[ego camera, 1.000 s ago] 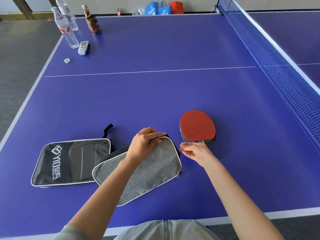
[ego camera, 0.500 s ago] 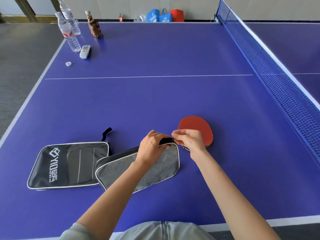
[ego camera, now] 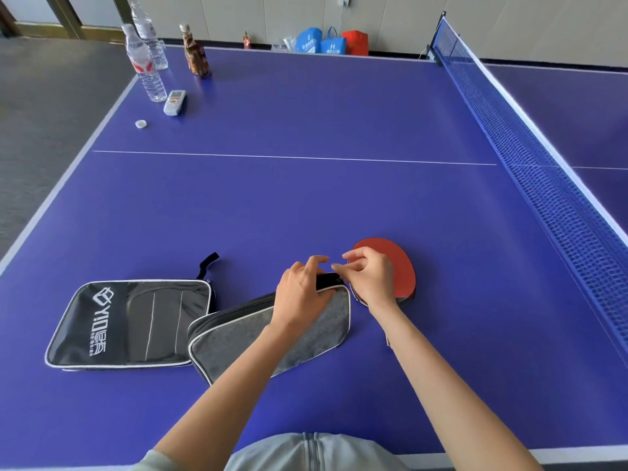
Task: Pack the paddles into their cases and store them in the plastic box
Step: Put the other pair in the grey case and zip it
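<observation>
A grey paddle case (ego camera: 238, 334) lies on the blue table near me, its zipper edge facing away. My left hand (ego camera: 302, 290) grips its far right corner. My right hand (ego camera: 370, 280) pinches the zipper pull at that same corner with thumb and forefinger. Just right of the case lies a red paddle (ego camera: 404, 266), partly hidden under my right hand. A black case with white lettering (ego camera: 136, 321) lies flat to the left, touching the grey one. No plastic box is in view.
The net (ego camera: 543, 185) runs along the right side. At the far left corner stand water bottles (ego camera: 149, 73) and a brown bottle (ego camera: 195, 52), with a remote (ego camera: 174, 102) and a white cap (ego camera: 140, 123) beside them. Coloured bags (ego camera: 331, 42) sit on the floor beyond the table (ego camera: 306, 205).
My right hand moved from beside the paddle's handle up to the grey case's far corner and took the zipper pull. My left hand shifted toward that corner.
</observation>
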